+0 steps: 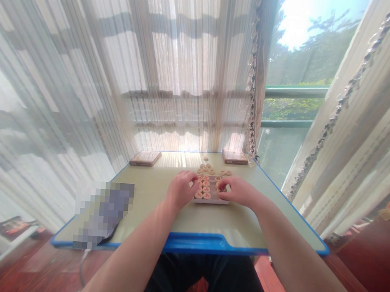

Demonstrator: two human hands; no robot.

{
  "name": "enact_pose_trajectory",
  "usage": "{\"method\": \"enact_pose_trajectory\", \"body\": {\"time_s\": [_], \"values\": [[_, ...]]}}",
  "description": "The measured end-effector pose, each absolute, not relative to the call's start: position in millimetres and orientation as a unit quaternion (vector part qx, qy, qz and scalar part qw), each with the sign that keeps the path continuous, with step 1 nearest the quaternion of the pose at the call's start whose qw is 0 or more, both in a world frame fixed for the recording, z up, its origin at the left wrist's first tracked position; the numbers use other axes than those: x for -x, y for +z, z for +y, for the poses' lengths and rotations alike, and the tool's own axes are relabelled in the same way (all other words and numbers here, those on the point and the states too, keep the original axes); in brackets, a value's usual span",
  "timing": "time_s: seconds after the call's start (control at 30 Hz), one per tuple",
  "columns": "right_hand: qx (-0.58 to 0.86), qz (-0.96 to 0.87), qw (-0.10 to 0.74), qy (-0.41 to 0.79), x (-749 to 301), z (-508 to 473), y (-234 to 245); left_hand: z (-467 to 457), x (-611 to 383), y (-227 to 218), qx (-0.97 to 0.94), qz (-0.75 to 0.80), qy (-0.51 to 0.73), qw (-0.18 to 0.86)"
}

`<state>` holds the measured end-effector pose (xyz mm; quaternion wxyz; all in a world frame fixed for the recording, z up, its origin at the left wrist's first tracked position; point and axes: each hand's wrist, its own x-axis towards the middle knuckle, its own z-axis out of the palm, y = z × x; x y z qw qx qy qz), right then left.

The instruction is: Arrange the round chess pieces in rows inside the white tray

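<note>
A shallow box (211,201) lies on the table with round wooden Chinese chess pieces in it. Red-marked pieces (206,195) fill two columns on its left side. Dark-marked pieces (218,179) are in the right part, with a bare strip of box floor between. My left hand (182,188) is curled at the box's left edge, fingertips against the outer red column; anything in its grip is hidden. At the right edge, my right hand (237,191) has thumb and forefinger closed on a dark-marked chess piece (221,191), partly covered by the fingers.
Loose pieces (207,167) are scattered beyond the box, with a couple more (225,172) to their right. Flat boxes stand at the back left (145,157) and back right (234,157). A blurred-out device (106,215) with a cable lies front left. The table (151,201) has a blue rim.
</note>
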<state>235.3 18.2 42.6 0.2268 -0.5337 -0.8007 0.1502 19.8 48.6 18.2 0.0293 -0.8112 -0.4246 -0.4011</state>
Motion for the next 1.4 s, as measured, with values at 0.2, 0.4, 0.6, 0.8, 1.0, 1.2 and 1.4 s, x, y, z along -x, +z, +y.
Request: {"method": "enact_pose_trajectory", "body": {"time_s": [0.2, 0.4, 0.6, 0.8, 1.0, 1.2, 1.4], "values": [[0.530, -0.809, 0.228, 0.112, -237, 19, 43, 48, -21, 18, 0.810, -0.427, -0.402, 0.029], [0.523, -0.814, 0.229, 0.103, -237, 19, 44, 48, -21, 18, 0.807, -0.430, -0.404, 0.033], [0.518, -0.811, 0.245, 0.117, -239, 21, 41, 48, -19, 19, 0.807, -0.430, -0.404, 0.031], [0.561, -0.772, 0.289, 0.072, -246, 28, 38, 48, -19, 17, 0.799, -0.440, -0.408, 0.035], [0.653, -0.683, 0.325, -0.035, -254, 47, 17, 54, -21, 14, 0.767, -0.471, -0.435, -0.013], [0.674, -0.707, 0.214, -0.016, -256, 65, -4, 94, -15, 15, 0.723, -0.547, -0.402, -0.128], [0.677, -0.708, 0.202, 0.023, -249, 69, -1, 146, -24, 16, 0.772, -0.517, -0.350, -0.120]]}}
